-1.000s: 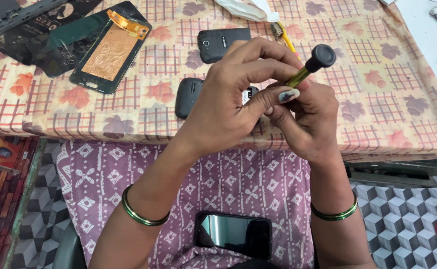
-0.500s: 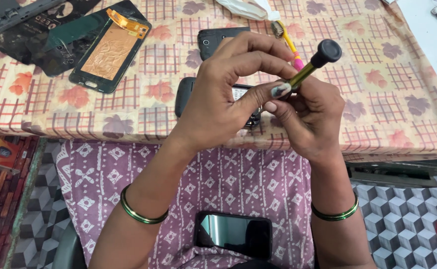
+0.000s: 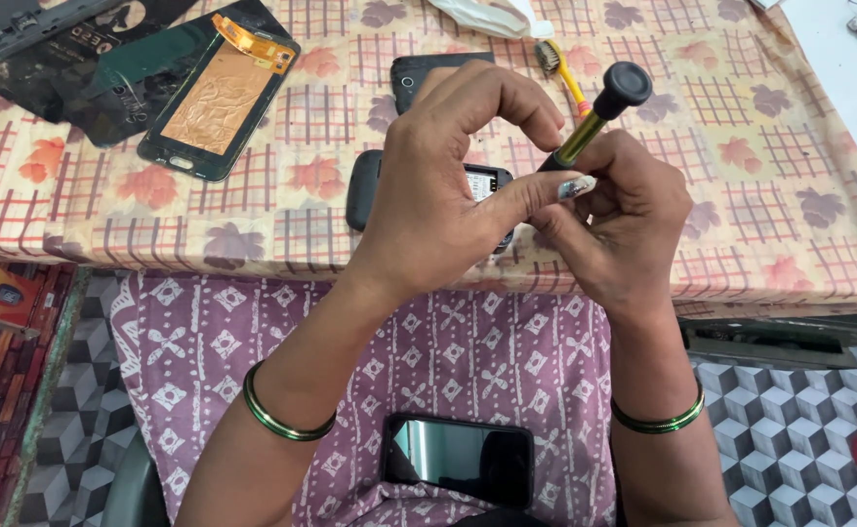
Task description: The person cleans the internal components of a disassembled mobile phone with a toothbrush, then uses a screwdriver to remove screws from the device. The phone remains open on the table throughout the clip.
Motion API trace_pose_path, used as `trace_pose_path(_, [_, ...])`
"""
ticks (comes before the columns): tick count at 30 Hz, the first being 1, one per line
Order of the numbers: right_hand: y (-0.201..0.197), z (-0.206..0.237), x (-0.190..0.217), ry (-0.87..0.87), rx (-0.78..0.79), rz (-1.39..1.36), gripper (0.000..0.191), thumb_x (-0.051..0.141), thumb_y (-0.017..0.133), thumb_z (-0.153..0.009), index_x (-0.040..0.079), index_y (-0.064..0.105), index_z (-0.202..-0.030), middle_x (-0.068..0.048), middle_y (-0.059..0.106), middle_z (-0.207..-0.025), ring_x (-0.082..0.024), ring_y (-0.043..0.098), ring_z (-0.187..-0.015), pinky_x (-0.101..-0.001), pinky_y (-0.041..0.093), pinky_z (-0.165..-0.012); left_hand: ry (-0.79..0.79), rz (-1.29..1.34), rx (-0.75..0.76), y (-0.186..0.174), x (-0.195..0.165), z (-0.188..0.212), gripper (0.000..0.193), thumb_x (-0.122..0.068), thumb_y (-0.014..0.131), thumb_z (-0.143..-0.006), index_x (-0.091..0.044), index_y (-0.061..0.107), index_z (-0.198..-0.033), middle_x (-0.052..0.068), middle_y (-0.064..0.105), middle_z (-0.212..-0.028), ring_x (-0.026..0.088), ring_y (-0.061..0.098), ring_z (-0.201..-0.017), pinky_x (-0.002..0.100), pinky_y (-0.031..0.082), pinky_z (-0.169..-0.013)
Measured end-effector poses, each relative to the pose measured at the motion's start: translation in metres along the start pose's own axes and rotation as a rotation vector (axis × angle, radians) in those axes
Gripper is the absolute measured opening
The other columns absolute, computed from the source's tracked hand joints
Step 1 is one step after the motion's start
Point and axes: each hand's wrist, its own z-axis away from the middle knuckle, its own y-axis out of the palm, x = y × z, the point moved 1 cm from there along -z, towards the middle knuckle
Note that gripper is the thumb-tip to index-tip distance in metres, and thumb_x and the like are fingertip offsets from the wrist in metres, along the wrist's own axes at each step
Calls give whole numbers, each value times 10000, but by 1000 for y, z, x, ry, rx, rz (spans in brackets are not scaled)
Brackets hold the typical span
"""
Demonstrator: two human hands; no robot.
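Right hand (image 3: 633, 229) fingers curled tight around a screwdriver (image 3: 599, 117): yellow-green shaft, round black cap standing up and away from the knuckles; the tip is hidden inside the grip. Left hand (image 3: 438, 195) arched over it from the other side, thumb with painted nail (image 3: 577, 186) pressed against the right fingers, forefinger hooked above; fingers closed to a loose ring, and whether they pinch a small part cannot be told. Just beyond and under the fingers, a small dark phone (image 3: 482, 185) lies on the patterned tablecloth (image 3: 282, 215), mostly covered by the left hand. Past the left knuckles, a second dark phone (image 3: 419, 73). Beyond the screwdriver cap, a brush with yellow handle (image 3: 560, 68) and a crumpled white cloth (image 3: 482, 18). Well off to the left of the fingers, an opened phone frame with copper-coloured sheet (image 3: 219, 98), black back covers (image 3: 77, 68) beside it. Toward the wrists: a green bangle (image 3: 277, 420) on the left forearm, another green bangle (image 3: 658, 422) on the right. Nearer the body, a black phone (image 3: 458, 459) lies screen-up on the purple printed lap (image 3: 253, 332).
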Motion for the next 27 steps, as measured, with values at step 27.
trace_pose_path(27, [1, -1, 3, 8, 41, 139, 115, 5, 731, -940, -43, 667, -1022, -23, 637, -776, -54, 580, -629, -184, 421, -549, 45, -1, 71, 5, 0, 4, 253, -56, 813, -944, -98, 713, -1173, 7, 694, -1185, 190, 650, -1119, 335, 539, -993])
